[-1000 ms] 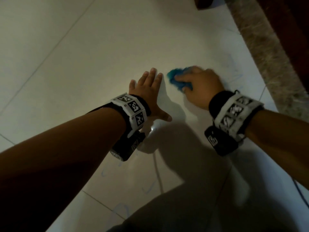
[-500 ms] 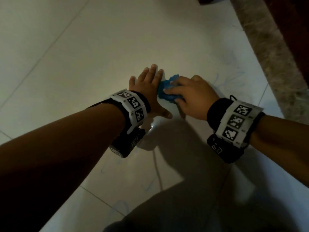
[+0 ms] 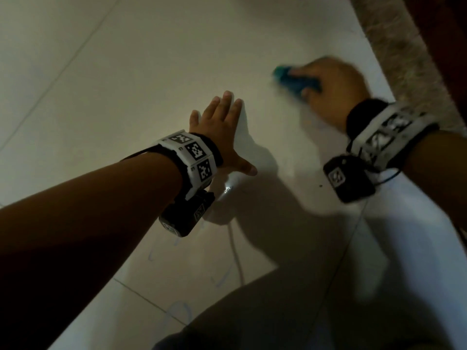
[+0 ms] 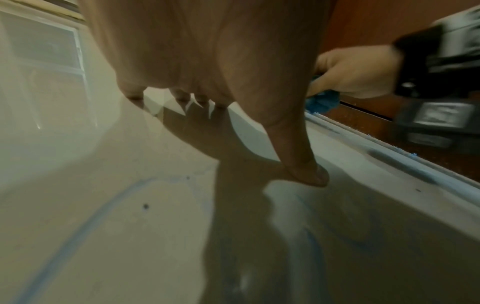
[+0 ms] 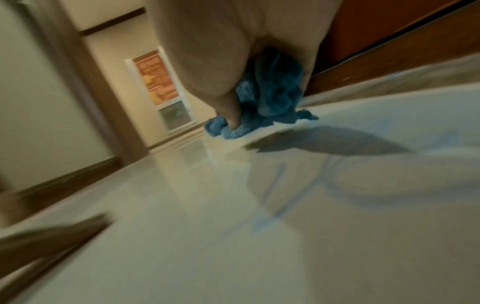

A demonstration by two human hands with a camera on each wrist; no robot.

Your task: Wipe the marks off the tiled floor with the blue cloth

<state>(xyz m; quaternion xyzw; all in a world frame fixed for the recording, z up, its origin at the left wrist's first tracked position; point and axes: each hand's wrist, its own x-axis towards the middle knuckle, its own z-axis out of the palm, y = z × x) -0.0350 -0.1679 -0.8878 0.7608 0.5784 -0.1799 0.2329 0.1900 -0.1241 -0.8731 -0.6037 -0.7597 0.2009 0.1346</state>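
My right hand [image 3: 328, 89] grips the bunched blue cloth [image 3: 293, 80] and presses it on the white tiled floor [image 3: 151, 72] at the upper right, blurred by motion. The right wrist view shows the blue cloth [image 5: 270, 96] wadded under my curled fingers, touching the floor. My left hand [image 3: 222, 122] lies flat on the floor, fingers straight, thumb spread, well left of the cloth. Faint blue marks [image 3: 222, 276] show on the tile near me, a curved blue line [image 4: 85, 226] runs under the left wrist, and smeared blue strokes [image 5: 275, 197] lie behind the cloth.
A speckled stone strip [image 3: 404, 59] runs along the floor's right edge beside dark wooden furniture [image 3: 444, 34]. A thin cable [image 3: 235, 251] lies on the tile near my left wrist. My own shadow covers the floor nearest me.
My right hand has swept the cloth away from my left hand, out to the right and farther off. The left hand has stayed flat in place.
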